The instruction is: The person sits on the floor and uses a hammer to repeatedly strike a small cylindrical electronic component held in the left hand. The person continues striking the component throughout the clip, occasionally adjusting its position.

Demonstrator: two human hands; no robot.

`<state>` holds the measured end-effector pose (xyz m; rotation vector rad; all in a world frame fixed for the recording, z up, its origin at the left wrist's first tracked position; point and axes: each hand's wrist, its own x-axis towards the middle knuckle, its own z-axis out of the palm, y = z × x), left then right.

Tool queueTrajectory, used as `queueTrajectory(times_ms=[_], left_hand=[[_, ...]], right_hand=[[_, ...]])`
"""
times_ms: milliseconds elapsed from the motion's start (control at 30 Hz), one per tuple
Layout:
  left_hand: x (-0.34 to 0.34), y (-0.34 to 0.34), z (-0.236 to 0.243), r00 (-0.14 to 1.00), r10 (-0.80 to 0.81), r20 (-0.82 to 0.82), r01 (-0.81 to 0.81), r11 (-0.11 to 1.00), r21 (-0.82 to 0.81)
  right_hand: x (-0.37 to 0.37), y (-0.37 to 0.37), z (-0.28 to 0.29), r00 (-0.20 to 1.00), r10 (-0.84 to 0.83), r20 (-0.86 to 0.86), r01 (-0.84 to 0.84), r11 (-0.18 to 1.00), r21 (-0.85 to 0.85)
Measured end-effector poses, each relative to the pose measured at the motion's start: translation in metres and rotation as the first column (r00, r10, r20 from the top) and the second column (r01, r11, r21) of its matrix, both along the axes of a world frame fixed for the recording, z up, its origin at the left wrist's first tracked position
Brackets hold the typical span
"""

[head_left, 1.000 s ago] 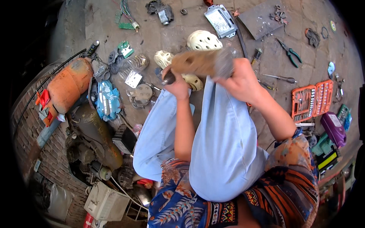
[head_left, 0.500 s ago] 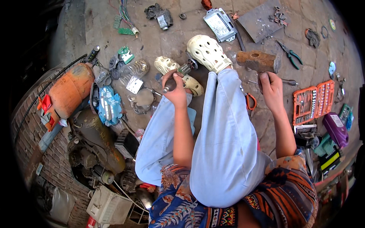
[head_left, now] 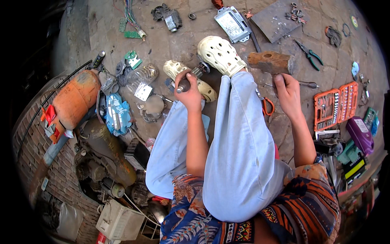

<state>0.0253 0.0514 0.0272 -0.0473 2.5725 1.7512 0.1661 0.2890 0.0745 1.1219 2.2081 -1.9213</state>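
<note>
My left hand [head_left: 189, 94] is closed around a dark cylindrical metal part [head_left: 184, 85] that looks like a motor armature. Its shaft end points toward me, and its ribbed far end lies between my two cream clogs [head_left: 221, 55]. My right hand [head_left: 287, 90] grips a hammer with a heavy, rusty head [head_left: 270, 62]. The head is to the right of the right clog, apart from the metal part; the handle is mostly hidden by the hand. Beside my right hand lies a screwdriver [head_left: 308, 84], and orange-handled scissors [head_left: 268, 106] are by my right leg.
Pliers [head_left: 309, 55], a metal plate [head_left: 280, 20] and a silver electronic box [head_left: 232, 24] lie farther out. An orange socket set [head_left: 336, 105] and purple bottle [head_left: 360, 135] stand right. Leftward are a clear plastic bottle [head_left: 142, 77], blue bag [head_left: 118, 114] and orange tank [head_left: 77, 95].
The hammer head has shifted slightly left and away from me. In my left hand the metal part has tilted a little. The whole view has moved slightly.
</note>
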Motion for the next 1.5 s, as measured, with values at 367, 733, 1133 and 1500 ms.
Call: queueTrajectory(times_ms=[367,733,1133,1500], left_hand=[[-0.015,-0.018,-0.019,0.991,0.126,0.037,-0.131,0.973,0.190],[0.005,-0.015,0.037,0.997,0.071,-0.014,-0.068,0.983,0.173],[0.050,-0.048,0.172,0.963,0.097,-0.253,-0.061,0.987,0.146],[0.080,-0.124,0.281,0.830,-0.129,-0.543,-0.008,0.970,-0.243]], right_hand=[[0.010,-0.004,-0.004,0.997,-0.042,0.069,0.045,0.998,-0.050],[0.050,-0.005,-0.005,0.991,-0.065,0.120,0.048,0.989,0.140],[0.137,0.003,-0.096,0.933,-0.096,0.348,-0.017,0.951,0.308],[0.210,0.001,-0.211,0.944,-0.080,0.321,-0.063,0.908,0.413]])
